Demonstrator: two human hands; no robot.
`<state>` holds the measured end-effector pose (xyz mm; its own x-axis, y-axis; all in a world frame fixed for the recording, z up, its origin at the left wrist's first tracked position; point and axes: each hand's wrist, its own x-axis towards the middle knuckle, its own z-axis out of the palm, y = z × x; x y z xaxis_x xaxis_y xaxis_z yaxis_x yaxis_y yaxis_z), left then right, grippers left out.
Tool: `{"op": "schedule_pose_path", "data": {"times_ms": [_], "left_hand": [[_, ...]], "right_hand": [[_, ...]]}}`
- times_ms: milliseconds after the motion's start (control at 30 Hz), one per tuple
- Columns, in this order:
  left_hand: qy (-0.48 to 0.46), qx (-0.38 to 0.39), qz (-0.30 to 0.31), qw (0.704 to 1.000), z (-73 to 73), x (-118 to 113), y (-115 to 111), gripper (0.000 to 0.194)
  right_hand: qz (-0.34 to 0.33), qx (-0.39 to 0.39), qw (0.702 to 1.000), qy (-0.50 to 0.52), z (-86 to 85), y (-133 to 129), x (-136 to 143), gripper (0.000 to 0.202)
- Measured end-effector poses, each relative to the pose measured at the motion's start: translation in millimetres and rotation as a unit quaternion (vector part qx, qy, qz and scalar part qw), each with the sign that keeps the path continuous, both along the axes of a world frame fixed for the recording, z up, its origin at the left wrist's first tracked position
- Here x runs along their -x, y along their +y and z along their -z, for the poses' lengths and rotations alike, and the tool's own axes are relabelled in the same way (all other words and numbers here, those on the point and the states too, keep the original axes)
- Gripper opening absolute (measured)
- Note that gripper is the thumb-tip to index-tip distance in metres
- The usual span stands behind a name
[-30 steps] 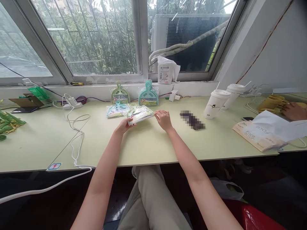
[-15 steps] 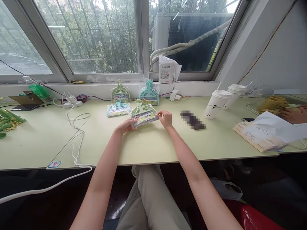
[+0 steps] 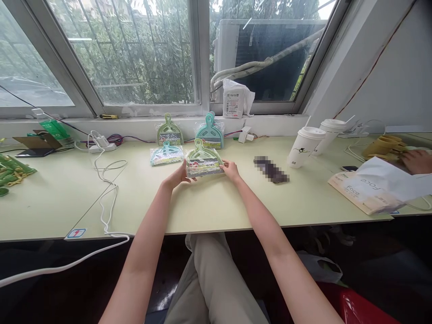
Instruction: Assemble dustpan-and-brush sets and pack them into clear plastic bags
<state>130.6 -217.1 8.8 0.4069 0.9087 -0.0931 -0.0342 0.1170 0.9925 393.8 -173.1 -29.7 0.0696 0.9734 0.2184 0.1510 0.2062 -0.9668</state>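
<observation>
A green dustpan-shaped set in clear wrap (image 3: 203,160) is held above the table between my two hands. My left hand (image 3: 180,174) grips its left edge, fingers partly underneath. At its lower right edge, my right hand (image 3: 230,171) pinches the wrap. Just behind lies a light blue wrapped set (image 3: 166,154), flat on the table. Against the wall lean a green wrapped set (image 3: 169,130) and, to its right, a teal wrapped set (image 3: 209,131).
Right of my hands lies a pixelated dark object (image 3: 272,169), then two lidded cups (image 3: 306,146) and a paper bag (image 3: 367,191). White cables (image 3: 113,193) run across the table's left. Another person's hand (image 3: 418,161) is at the far right.
The held green set has turned more level and shifted slightly right. My right hand has closed in on its edge, moving a little left. The other person's hand at far right has shifted.
</observation>
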Motion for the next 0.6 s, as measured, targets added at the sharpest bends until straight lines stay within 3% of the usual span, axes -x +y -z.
{"op": "schedule_pose_path", "data": {"times_ms": [100, 233, 367, 467, 600], "left_hand": [[0.005, -0.047, -0.003, 0.999, -1.2, -6.5, -0.3, 0.062], [0.036, -0.126, -0.142, 0.981, 10.0, -22.8, 9.0, 0.061], [0.052, -0.162, -0.25, 0.953, 27.5, -29.5, 30.3, 0.045], [0.144, -0.207, -0.317, 0.914, 32.3, -27.5, 48.5, 0.03], [0.29, -0.257, -0.32, 0.865, 26.9, -33.8, 72.8, 0.016]], "right_hand": [[0.043, -0.016, 0.998, 0.031, 0.0, 2.5, -1.3, 0.03], [0.065, -0.058, 0.995, 0.054, 1.6, 1.4, -0.9, 0.029], [0.033, -0.103, 0.994, 0.013, 5.1, 2.8, 3.0, 0.031], [0.007, -0.127, 0.991, -0.038, 7.5, 13.2, 3.8, 0.045], [0.044, -0.112, 0.99, -0.067, 9.0, 40.6, -1.8, 0.028]]}}
